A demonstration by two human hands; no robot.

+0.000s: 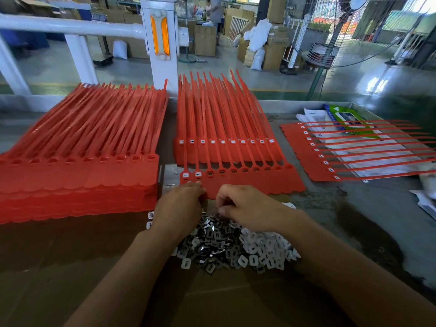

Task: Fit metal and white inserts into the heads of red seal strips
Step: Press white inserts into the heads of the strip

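Left of centre: a deep stack of red seal strips [82,166], heads open and unfilled. Centre: a second stack, with the working sheet [250,182] in front of it. Of its 10 heads, the 2 leftmost carry white caps; the others do not. Right: a finished sheet [306,161], all heads capped white. Lower centre: metal inserts [212,234] heaped beside white inserts [264,246]. The left hand [179,208] and right hand [245,208] both curl fingers-down between heap and sheet; whether either holds an insert cannot be told. Step judged: picking inserts. The next move calls for seating 1 squarely in the 3rd head from the left.
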